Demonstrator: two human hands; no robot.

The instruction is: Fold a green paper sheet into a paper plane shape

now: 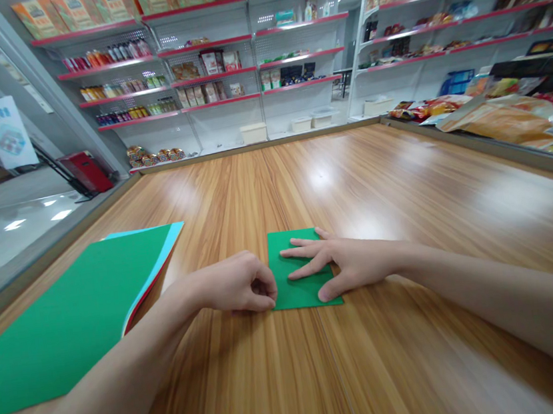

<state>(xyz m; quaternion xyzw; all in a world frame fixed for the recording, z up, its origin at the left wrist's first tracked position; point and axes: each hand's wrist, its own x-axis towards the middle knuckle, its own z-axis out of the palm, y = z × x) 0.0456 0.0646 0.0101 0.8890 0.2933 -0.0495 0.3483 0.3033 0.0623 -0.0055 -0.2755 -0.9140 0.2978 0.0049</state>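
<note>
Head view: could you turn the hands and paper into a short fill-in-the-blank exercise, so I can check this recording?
1. The small paper and the top of the paper stack are both coloured ____.
2. The left hand is curled at the small paper's ____ edge.
3. Of the small paper and the paper stack, the right hand rests on the ____.

Missing words: green; left; small paper.

Left fingers [266,278] curled, right fingers [306,252] splayed

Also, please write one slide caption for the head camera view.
Right hand spread on a small green sheet, curled left hand at its left edge, on a wood-grain table.
</note>
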